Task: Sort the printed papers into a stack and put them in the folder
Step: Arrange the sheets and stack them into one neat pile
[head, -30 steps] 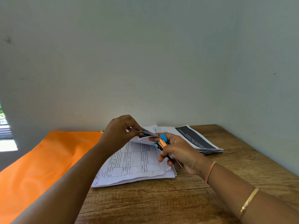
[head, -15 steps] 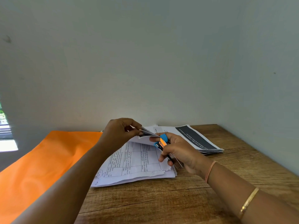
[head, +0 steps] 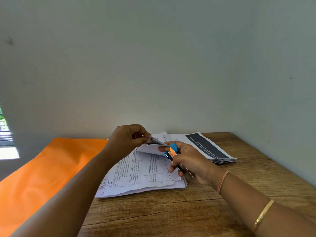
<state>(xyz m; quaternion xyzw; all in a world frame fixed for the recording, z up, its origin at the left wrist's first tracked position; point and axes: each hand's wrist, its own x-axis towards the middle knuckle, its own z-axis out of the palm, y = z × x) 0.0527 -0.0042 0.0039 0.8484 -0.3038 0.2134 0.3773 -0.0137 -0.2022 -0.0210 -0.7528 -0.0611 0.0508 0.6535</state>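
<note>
The left hand [head: 130, 139] is raised just above the bench [head: 171, 212], wrist bent, its thumb and curled fingers pinching the lifted far corner of a few sheets. These sheets belong to the near stack of papers [head: 145, 173] and curl up and back from it. The forearm reaches in from the lower left, over the stack's left side.

The right hand [head: 189, 159] meets it from the right, fingers wrapped round a small blue and orange stapler [head: 171, 152]. One finger is stretched forward and lies against the curled sheets. The stapler's long axis slants from its blue nose, at the far left against the lifted corner, down to its metal tail at the near right. A thin pink band [head: 222, 182] circles this wrist, and a gold bangle [head: 264, 212] sits further up the arm.

The near stack lies flat between the two arms, slightly askew, its torn near edge towards the person. Its top page is a printed table whose lines of text run away from the person, towards the wall [head: 153, 65].

Behind the right hand a second stack [head: 205, 144] lies on the bench near the wall. A dark printed band along its right side slants from the far left to the near right.

The orange folder [head: 42, 168] lies on the left, its long side stretching from the near left edge to the wall, just beside the near stack.
</note>
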